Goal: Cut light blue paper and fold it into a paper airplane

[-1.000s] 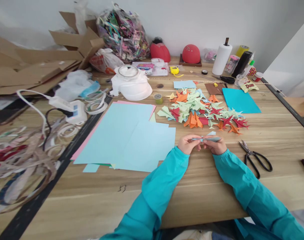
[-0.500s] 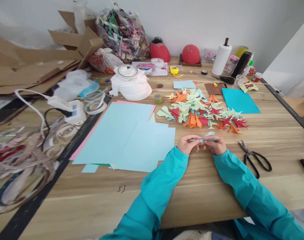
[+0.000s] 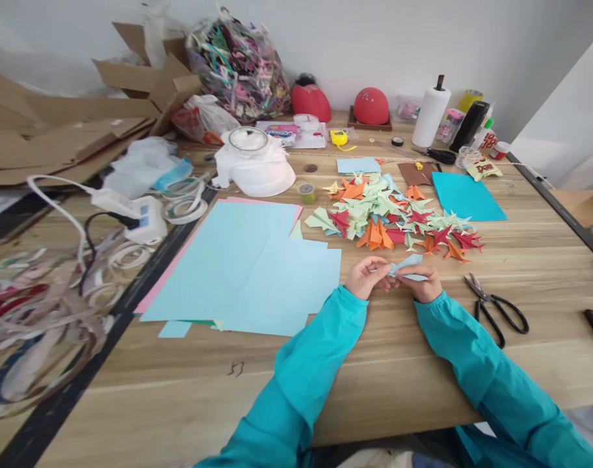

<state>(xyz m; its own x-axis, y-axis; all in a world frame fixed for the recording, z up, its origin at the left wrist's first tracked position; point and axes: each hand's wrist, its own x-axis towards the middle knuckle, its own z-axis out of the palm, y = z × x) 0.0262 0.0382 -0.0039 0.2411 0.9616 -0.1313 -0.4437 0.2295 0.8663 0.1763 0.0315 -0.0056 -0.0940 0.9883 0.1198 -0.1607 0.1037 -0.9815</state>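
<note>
Between my two hands, just above the wooden table, is a small piece of folded light-blue paper [image 3: 409, 262]. My left hand [image 3: 366, 278] pinches its left end with thumb and fingers. On the other side, my right hand [image 3: 422, 283] grips its right part, with blue flaps showing above and below the fingers. Beyond both hands lies a pile of folded paper figures [image 3: 374, 208] in green, orange, red and blue. Black-handled scissors [image 3: 494, 305] lie to the right of my right hand, blades slightly apart. Large light-blue paper sheets [image 3: 238, 266] are stacked at the left.
At the back stand a red pincushion [image 3: 371, 106], a white roll [image 3: 431, 117] and a yellow tape measure [image 3: 339, 137]. A bright blue square sheet [image 3: 469, 196] lies right of the pile. Ribbons [image 3: 38, 318], a power strip [image 3: 147, 220] and cardboard [image 3: 57, 130] crowd the left.
The blue paper has tilted in my fingers, so more of its flaps shows at the right hand. Both hands stay in nearly the same place.
</note>
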